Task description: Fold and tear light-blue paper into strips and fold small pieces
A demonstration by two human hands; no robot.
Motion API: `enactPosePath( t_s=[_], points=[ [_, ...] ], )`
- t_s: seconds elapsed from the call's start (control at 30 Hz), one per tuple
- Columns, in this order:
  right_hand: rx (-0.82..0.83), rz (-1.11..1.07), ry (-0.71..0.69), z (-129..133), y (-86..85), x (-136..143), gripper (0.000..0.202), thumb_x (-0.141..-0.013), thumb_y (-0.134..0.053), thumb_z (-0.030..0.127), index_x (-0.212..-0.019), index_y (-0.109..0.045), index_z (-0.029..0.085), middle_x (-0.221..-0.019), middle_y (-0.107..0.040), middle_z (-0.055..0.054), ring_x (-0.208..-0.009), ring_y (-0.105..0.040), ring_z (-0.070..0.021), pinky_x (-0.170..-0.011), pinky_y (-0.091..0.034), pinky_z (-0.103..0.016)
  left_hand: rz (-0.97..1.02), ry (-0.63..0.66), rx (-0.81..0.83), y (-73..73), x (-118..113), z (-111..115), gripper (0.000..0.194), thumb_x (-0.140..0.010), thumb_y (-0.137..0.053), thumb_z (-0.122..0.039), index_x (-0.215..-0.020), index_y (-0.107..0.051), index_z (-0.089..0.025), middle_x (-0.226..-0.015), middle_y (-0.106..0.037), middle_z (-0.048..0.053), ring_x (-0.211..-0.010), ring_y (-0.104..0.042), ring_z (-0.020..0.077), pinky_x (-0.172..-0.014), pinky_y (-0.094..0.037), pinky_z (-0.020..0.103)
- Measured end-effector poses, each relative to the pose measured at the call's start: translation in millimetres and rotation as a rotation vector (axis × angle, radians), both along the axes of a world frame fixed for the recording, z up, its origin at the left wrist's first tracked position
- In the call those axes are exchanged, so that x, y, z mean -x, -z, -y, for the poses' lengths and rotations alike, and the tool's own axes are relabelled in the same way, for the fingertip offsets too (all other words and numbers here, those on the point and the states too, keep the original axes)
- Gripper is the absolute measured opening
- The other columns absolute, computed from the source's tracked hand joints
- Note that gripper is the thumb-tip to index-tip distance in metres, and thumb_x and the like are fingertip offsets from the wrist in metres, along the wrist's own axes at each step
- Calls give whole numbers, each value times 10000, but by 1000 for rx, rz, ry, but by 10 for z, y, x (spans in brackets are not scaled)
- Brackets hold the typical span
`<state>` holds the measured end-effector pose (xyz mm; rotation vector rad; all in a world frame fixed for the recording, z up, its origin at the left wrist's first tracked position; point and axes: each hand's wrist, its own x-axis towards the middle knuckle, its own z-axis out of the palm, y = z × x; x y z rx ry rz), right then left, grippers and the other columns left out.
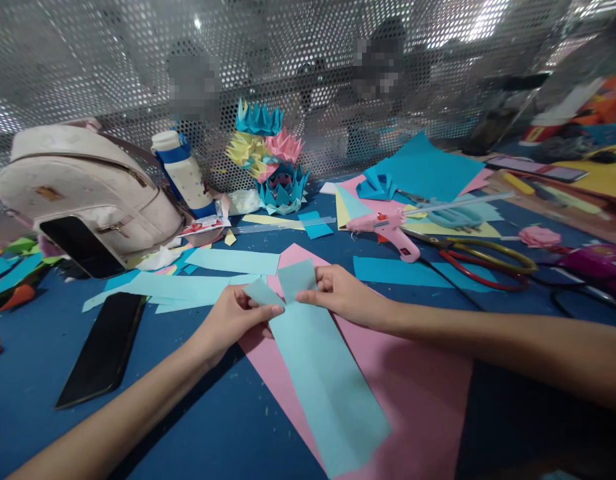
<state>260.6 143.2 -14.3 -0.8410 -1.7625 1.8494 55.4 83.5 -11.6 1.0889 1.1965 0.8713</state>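
Note:
A long light-blue paper strip (328, 373) is held up by its far end between my two hands. That end is split into two flaps leaning apart. My left hand (238, 313) pinches the left flap near the split, thumb on top. The right flap is pinched by my right hand (343, 293), its thumb at the base of the flap. Beneath the strip lies a pink paper sheet (418, 400) on the blue table. More light-blue strips (183, 287) lie just beyond my left hand, and a darker blue strip (388, 270) lies past my right hand.
A pink glue gun (388, 227) and red-and-yellow-handled scissors (488, 260) lie at the right. Folded paper flowers (283, 187) stand at the back, beside a bottle (185, 177). At left are a white backpack (88, 187) and a black phone (103, 350). A perforated metal screen (308, 60) rises behind.

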Motion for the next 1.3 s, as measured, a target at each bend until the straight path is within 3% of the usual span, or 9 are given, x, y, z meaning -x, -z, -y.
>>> enactPosePath(
  t_s=[0.2,0.37,0.6,0.77,0.93,1.1,1.3],
  points=[
    [-13,12,49,10,-19,4,405,-742,-743,479,-957,-654,148,-807,-707,-38,-718,-667,-164,-606,-524,-248,-68,73,35,-5,-16,0,216,-663,-823,-265,-759,-695,-121,-637,-700,22,-554,-621,117,-573,-520,219],
    [29,-30,-62,-32,56,-11,448,-732,-764,439,-1065,-646,164,-875,-721,-38,-837,-696,-210,-699,-560,-299,-4,4,20,8,-8,5,241,-676,-814,-271,-842,-710,-131,-704,-726,30,-613,-648,135,-560,-527,217],
    [65,-88,2,-33,59,4,418,-715,-787,391,-1029,-654,150,-835,-718,-43,-762,-692,-186,-660,-558,-286,10,-28,10,-25,-12,11,171,-703,-799,-259,-728,-707,-117,-623,-712,28,-552,-632,117,-569,-533,216],
    [34,-44,36,-9,5,16,293,-790,-721,398,-909,-648,140,-677,-666,-3,-658,-658,-149,-587,-519,-245,28,16,49,-27,-40,15,257,-624,-852,-221,-806,-701,-121,-668,-727,30,-609,-652,133,-605,-538,226],
    [84,-64,-36,-24,37,-5,351,-787,-720,417,-1008,-624,162,-852,-720,-39,-726,-689,-175,-624,-529,-274,46,-14,34,20,-12,1,297,-645,-843,-258,-881,-731,-116,-714,-735,38,-605,-635,120,-567,-530,211],
    [84,-54,-16,-14,49,4,387,-786,-716,429,-1053,-611,169,-925,-723,-58,-832,-706,-217,-729,-556,-336,41,-29,13,44,11,-2,268,-665,-834,-284,-862,-743,-127,-698,-729,27,-573,-619,109,-573,-535,221],
    [2,-29,-22,-25,54,2,369,-807,-690,442,-1028,-619,156,-925,-718,-60,-776,-688,-181,-671,-538,-291,54,-35,17,8,-8,18,226,-710,-801,-292,-831,-717,-121,-676,-716,30,-571,-604,107,-580,-509,220]
  ],
)
